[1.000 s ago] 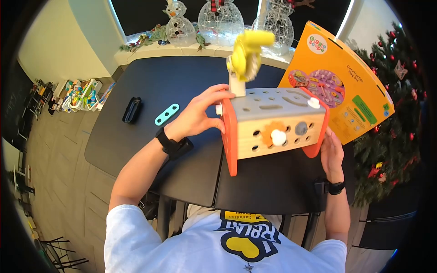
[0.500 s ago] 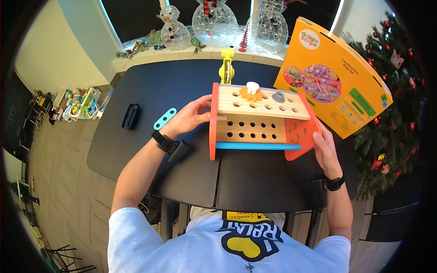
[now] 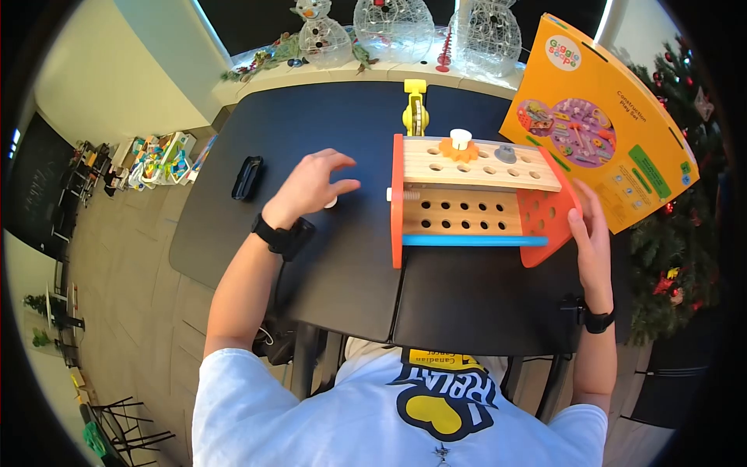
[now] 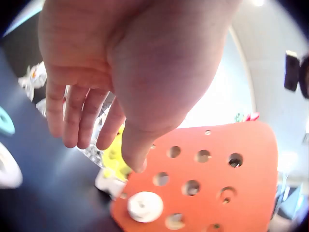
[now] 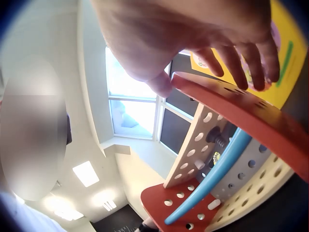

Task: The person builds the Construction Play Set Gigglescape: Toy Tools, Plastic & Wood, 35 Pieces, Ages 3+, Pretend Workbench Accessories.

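Observation:
A wooden toy workbench [image 3: 463, 210] with red side panels and a blue rod stands on the table. On its top board are an orange gear [image 3: 459, 150] with a white knob and a grey bolt [image 3: 505, 153]. My left hand [image 3: 313, 185] is off the bench to its left, fingers apart and holding nothing. A white round piece [image 3: 331, 203] peeks out beneath its thumb. At the right red panel [image 5: 231, 104], my right hand [image 3: 593, 245] touches the edge with its thumb, its fingers extended along the outer face. A yellow toy piece [image 3: 415, 113] rises behind the bench.
A yellow-orange toy box [image 3: 599, 124] leans at the back right beside a decorated tree [image 3: 669, 288]. A black case [image 3: 247, 178] lies at the table's left. The turquoise strip [image 4: 6, 122] shows in the left wrist view. Wire snowmen [image 3: 324, 40] line the window ledge.
The bench was turned so that its grey face went out of sight and its open side with the blue rod faces me. Then my left hand let go of the left panel and moved left.

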Demonstrator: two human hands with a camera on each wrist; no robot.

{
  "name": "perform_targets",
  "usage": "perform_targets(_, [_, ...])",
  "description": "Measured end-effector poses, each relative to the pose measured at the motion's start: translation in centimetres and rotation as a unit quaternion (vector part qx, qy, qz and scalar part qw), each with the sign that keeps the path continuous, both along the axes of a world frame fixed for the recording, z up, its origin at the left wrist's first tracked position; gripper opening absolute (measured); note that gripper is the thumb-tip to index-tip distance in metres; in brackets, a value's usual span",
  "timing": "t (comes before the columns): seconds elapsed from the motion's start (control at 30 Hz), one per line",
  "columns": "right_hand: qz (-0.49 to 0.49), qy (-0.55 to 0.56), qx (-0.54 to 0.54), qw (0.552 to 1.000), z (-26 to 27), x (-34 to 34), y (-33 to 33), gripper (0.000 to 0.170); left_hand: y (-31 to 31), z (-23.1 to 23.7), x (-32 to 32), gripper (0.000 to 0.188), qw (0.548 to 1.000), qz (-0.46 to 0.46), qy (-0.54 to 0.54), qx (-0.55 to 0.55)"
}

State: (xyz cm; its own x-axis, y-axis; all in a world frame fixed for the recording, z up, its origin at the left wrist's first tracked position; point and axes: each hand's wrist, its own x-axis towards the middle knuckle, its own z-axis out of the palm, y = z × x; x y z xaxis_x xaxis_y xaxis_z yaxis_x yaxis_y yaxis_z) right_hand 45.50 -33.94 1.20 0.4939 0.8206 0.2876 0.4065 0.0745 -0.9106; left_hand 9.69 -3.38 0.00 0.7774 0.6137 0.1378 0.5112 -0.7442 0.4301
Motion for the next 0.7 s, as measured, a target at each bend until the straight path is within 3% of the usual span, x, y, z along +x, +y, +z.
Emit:
perform_targets(0.07, [-0.08,-0.181,0.038,0.98,1.0,-1.3,0.1,0.051,1.2,-1.7,-2.1,0.041,0.997,-0.011,0.05,0.056])
perform_targets(0.17, [-0.091,-0.412,0.111,0.9,2.7,-3.0,0.6,0.044,0.7,-2.1,-2.6,0.036,0.992,-0.016,0.094,0.085])
perform_targets(0.2, [-0.074,-0.427,0.122,0.893,3.2,-3.9,0.8,0.042,0.3,-2.2,-2.3,0.034,0.991,-0.005,0.114,0.07])
perform_targets(0.37, [0.051,-0.42,0.145,0.895,3.3,-6.9,2.5,0.032,0.1,-3.4,-2.2,0.022,0.986,0.011,0.14,0.092])
perform_targets(0.47, [0.121,-0.395,0.119,0.903,2.7,-7.8,3.5,0.029,-2.1,0.4,-1.0,0.015,0.997,0.034,0.058,-0.034])
perform_targets(0.57, [0.178,-0.335,0.088,0.921,2.3,-8.8,4.3,0.029,-4.1,2.9,-0.4,0.011,0.988,0.016,-0.151,-0.025])
perform_targets(0.6, [0.189,-0.299,0.083,0.932,2.3,-9.3,4.6,0.03,-4.9,4.0,-0.2,0.011,0.977,0.017,-0.2,-0.068])
perform_targets(0.7, [0.234,-0.208,0.077,0.947,2.4,-10.0,5.3,0.034,-7.3,6.4,0.5,0.016,0.938,-0.075,-0.323,-0.098])
